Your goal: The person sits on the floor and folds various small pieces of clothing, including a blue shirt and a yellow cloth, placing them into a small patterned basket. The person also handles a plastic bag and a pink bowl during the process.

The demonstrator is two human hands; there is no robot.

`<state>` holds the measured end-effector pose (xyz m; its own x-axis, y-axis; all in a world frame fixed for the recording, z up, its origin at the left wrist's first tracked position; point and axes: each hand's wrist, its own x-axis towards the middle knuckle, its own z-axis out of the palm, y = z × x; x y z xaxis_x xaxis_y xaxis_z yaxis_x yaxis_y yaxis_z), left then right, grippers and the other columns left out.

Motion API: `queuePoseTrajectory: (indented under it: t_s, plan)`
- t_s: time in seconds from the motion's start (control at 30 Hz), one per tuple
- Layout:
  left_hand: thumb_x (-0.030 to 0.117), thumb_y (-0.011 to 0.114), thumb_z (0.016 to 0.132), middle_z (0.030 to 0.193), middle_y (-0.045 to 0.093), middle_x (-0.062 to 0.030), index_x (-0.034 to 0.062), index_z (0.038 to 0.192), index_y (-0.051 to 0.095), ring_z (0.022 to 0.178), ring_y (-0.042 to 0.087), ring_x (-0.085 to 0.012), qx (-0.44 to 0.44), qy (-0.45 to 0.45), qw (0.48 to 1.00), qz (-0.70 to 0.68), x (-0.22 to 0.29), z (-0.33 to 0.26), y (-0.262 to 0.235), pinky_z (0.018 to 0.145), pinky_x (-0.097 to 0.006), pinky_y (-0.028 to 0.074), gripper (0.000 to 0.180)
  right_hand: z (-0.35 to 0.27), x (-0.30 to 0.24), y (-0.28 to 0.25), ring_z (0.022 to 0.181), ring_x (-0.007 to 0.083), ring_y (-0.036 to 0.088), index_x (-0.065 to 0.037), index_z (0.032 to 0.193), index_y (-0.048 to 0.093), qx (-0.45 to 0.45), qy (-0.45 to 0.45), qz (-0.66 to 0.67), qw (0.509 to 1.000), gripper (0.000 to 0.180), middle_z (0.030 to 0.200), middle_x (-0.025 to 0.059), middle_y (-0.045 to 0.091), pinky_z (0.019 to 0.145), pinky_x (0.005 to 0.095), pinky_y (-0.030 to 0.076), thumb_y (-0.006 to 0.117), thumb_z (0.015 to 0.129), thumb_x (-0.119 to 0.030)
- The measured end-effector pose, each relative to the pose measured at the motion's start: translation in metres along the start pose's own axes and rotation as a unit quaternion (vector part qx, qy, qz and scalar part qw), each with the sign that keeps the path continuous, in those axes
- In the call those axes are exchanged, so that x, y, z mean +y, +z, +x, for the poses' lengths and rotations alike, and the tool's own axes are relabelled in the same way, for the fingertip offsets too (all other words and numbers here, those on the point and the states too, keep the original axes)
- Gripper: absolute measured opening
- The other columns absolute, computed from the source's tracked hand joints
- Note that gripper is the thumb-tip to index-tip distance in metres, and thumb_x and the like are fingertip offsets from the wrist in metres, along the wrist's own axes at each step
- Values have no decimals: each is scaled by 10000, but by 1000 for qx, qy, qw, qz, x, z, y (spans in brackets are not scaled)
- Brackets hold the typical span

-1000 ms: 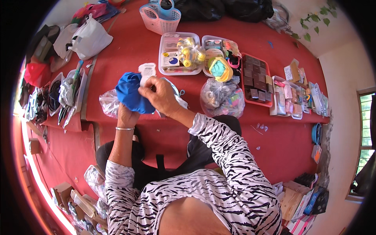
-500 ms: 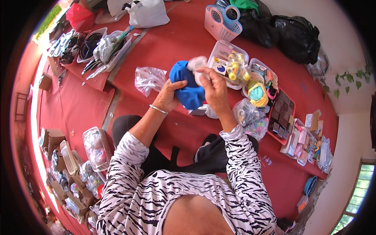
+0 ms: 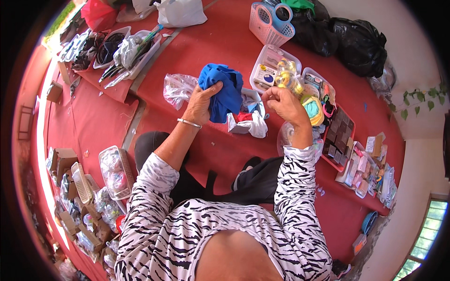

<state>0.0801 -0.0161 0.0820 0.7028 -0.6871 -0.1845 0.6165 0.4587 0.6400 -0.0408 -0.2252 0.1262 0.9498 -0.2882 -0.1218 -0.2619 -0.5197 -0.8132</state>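
Note:
A bunched blue cloth [image 3: 220, 91] hangs in front of me, gripped by my left hand [image 3: 200, 104] with the thumb pressed on top. Below and right of it stands a small white box [image 3: 233, 125] with red cloth [image 3: 243, 116] inside and white cloth [image 3: 258, 125] draped over its edge. My right hand [image 3: 288, 108] is just right of that box, thumb and fingertips pinched together. Whatever might be between them is too small to make out. A crumpled clear plastic bag [image 3: 178, 90] lies left of the blue cloth.
Beyond my right hand are a clear tub [image 3: 259, 65] with yellow items and a red tray [image 3: 344, 121] of dark boxes. A pink basket [image 3: 262, 30] and black bags [image 3: 358, 47] stand at the back. Baskets [image 3: 116, 173] and cartons [image 3: 65, 161] crowd the left.
My right hand has moved right, away from the blue cloth. The pale, blurred thing in it no longer shows there. The blue cloth has shifted slightly up, uncovering more of the white box.

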Motion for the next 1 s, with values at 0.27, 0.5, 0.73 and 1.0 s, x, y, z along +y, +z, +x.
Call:
queuePoseTrajectory:
  t_s: [0.27, 0.5, 0.73, 1.0]
  plan:
    - [125, 682, 797, 1056, 598, -58, 46, 1172, 515, 961, 588, -169, -85, 34, 993, 73, -5, -9, 13, 817, -310, 507, 418, -4, -40, 48, 936, 331, 591, 39, 1156, 486, 93, -140, -82, 982, 630, 1045, 215, 600, 821, 404, 453, 721, 711, -341]
    - [135, 623, 845, 1053, 614, -72, 40, 1092, 543, 946, 598, -173, -47, 53, 997, -20, -8, 15, -23, 876, -327, 471, 276, 13, -21, 43, 646, 59, 548, -35, 806, 588, 135, -51, 258, 955, 144, 755, 37, 614, 568, 208, 432, 515, 718, 52]
    - [114, 494, 909, 1077, 590, -51, 96, 1084, 525, 1032, 559, -226, -8, 59, 989, -135, 9, 13, -16, 918, -424, 441, 178, 8, -17, 13, 676, 104, 589, -67, 756, 527, 166, -108, 467, 862, 201, 943, 126, 628, 633, 236, 528, 443, 778, 113]
    - [164, 462, 901, 1244, 524, -132, 59, 1167, 482, 1142, 496, -316, -95, 29, 976, -194, 16, 12, -22, 959, -508, 377, 287, 6, 32, -39, 688, 217, 599, -71, 816, 534, 86, -191, 617, 759, 80, 777, 123, 586, 621, 300, 514, 461, 840, -46]
